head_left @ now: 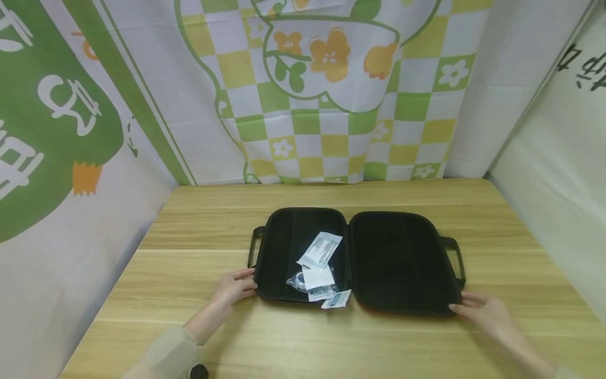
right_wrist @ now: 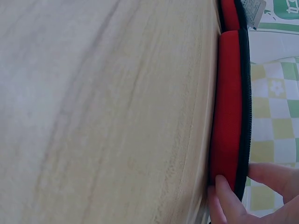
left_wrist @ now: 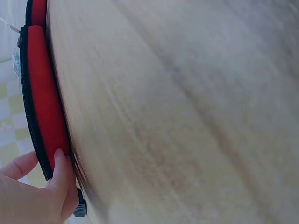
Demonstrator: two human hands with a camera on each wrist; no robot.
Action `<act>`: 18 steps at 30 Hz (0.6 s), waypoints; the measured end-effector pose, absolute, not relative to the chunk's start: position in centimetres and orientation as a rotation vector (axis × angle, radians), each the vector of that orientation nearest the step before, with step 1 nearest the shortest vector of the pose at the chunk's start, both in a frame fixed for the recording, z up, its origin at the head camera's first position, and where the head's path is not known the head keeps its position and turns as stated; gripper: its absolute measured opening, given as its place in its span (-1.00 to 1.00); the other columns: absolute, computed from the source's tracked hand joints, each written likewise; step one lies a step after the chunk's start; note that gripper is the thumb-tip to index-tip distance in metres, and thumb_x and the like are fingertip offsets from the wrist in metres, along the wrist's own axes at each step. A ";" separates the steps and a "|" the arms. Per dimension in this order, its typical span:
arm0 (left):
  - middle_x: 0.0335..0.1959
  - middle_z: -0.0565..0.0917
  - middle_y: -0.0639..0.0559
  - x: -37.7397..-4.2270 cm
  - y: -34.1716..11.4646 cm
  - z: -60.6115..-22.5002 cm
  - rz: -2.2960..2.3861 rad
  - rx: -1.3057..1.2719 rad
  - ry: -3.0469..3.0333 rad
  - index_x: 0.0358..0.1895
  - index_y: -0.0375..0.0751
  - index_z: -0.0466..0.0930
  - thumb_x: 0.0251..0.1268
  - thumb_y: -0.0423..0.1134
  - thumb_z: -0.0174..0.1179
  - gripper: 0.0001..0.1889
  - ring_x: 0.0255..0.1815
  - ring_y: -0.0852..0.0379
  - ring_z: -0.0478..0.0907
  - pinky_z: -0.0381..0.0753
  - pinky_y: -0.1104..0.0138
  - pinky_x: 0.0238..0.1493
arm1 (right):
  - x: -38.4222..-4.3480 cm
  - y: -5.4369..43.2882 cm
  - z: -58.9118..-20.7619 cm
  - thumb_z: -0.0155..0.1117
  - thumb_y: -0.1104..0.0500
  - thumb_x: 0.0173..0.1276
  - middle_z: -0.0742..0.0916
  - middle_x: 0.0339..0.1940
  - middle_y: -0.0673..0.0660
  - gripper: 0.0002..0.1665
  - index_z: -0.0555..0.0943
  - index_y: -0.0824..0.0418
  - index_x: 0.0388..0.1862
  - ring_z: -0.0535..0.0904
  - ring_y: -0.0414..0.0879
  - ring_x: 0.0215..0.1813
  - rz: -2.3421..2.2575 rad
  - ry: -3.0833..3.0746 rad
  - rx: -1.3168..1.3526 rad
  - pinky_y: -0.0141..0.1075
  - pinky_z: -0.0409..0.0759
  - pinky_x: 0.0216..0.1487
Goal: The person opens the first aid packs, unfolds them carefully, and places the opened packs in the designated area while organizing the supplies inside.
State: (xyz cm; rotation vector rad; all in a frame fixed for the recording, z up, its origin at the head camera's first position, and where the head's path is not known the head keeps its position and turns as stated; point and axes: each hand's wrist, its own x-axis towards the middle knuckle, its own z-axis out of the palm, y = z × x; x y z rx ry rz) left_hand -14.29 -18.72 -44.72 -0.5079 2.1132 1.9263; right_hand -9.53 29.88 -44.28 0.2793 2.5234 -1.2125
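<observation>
A zip case (head_left: 397, 263), black inside with red outer sides, lies unfolded flat on the table. My left hand (head_left: 235, 286) grips its near left corner; in the left wrist view the thumb and fingers (left_wrist: 60, 172) pinch the red side (left_wrist: 44, 93) and zip edge. At the near right corner, my right hand (head_left: 483, 310) holds the other half, its fingers (right_wrist: 229, 198) against the red side (right_wrist: 228, 107). The left half contains a long white packet (head_left: 321, 248), a white square (head_left: 317, 277) and a clear plastic bag (head_left: 296, 282). A small sachet (head_left: 337, 299) overhangs the front edge.
The case stands on a wood-grain table (head_left: 331, 347). Carry handles stick out at its left (head_left: 254, 246) and right (head_left: 456, 260). A patterned cloth (head_left: 322, 121) hangs behind the table, with more cloth along both sides. A small black object (head_left: 199, 371) is by the left sleeve.
</observation>
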 end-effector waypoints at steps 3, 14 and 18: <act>0.05 0.41 -0.43 -14.4 -18.8 -44.8 1.921 -0.507 2.116 0.09 -0.55 0.32 0.04 -0.60 0.02 -0.56 -0.18 0.06 0.55 0.56 0.21 -0.11 | -9.4 29.7 -44.3 0.19 0.02 0.20 0.42 0.04 0.55 -0.16 0.14 0.67 0.13 0.27 0.42 0.12 -1.261 2.497 0.293 0.21 0.28 0.05; 0.05 0.42 -0.41 -14.4 -19.1 -45.0 1.915 -0.487 2.103 0.10 -0.53 0.32 0.04 -0.58 0.04 -0.55 -0.11 -0.06 0.54 0.56 0.23 -0.11 | -9.5 29.7 -44.3 0.22 0.11 0.17 0.51 -0.04 0.51 -0.25 0.21 0.65 0.10 0.53 0.14 -0.06 -1.259 2.585 0.267 -0.09 0.49 -0.02; 0.05 0.41 -0.42 -14.4 -19.0 -44.9 1.930 -0.492 2.090 0.10 -0.52 0.33 0.04 -0.59 0.03 -0.55 -0.13 -0.04 0.55 0.56 0.22 -0.11 | -9.8 30.0 -44.0 0.22 0.24 0.15 0.55 -0.12 0.51 -0.40 0.30 0.64 0.04 0.53 -0.37 -0.35 -1.268 2.733 0.164 -0.44 0.56 -0.32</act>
